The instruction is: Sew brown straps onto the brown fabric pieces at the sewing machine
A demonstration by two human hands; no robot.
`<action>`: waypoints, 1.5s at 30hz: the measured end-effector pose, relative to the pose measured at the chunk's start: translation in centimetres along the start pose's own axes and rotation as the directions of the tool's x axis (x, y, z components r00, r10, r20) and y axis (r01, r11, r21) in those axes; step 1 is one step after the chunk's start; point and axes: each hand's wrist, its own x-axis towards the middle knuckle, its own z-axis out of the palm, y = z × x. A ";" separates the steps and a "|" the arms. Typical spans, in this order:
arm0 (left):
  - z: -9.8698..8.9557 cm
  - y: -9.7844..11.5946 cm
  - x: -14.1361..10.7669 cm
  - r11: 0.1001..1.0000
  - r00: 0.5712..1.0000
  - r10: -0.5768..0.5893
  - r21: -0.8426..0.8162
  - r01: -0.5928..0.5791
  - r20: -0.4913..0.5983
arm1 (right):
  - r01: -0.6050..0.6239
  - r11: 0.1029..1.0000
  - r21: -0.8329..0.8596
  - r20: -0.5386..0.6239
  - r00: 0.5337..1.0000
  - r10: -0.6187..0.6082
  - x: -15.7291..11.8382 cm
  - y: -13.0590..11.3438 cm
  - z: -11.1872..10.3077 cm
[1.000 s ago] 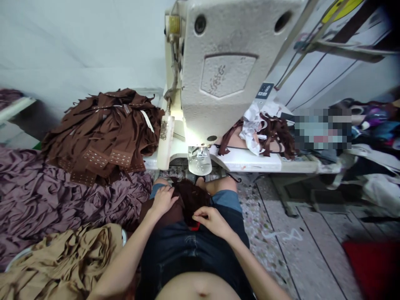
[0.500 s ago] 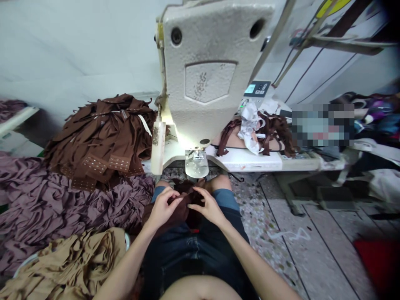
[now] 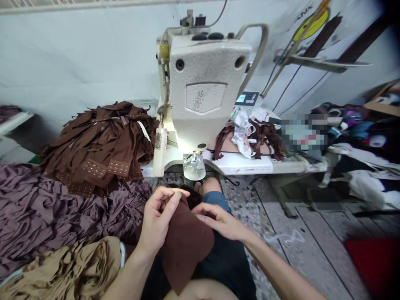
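Note:
A piece of brown fabric (image 3: 187, 241) hangs over my lap, its lower end tapering to a point near my waist. My left hand (image 3: 161, 218) pinches its top edge between thumb and fingers. At the fabric's right edge, the thumb and fingers of my right hand (image 3: 218, 220) are close together and appear to grip it; the fingertips are partly hidden. Both hands are below the presser foot area of a white sewing machine (image 3: 206, 98), whose clear guard (image 3: 193, 167) is just beyond them.
Left of the machine lies a heap of brown garment pieces (image 3: 103, 141) with rows of hooks or eyes. Mauve fabric (image 3: 78, 216) and tan fabric (image 3: 78, 266) are piled nearer. Brown and white scraps (image 3: 246, 135) lie on the machine bed's right, beside a control panel (image 3: 246, 99).
The brown fabric has come up from between my knees and spread over my lap. My left hand is higher and nearer. The view has tilted up, showing more of the machine's top.

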 end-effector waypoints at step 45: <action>3.4 -5.5 -5.8 0.925 0.939 -0.167 0.377 0.043 0.302 | -0.203 0.898 0.391 -0.200 0.933 0.298 -2.5 -0.3 1.2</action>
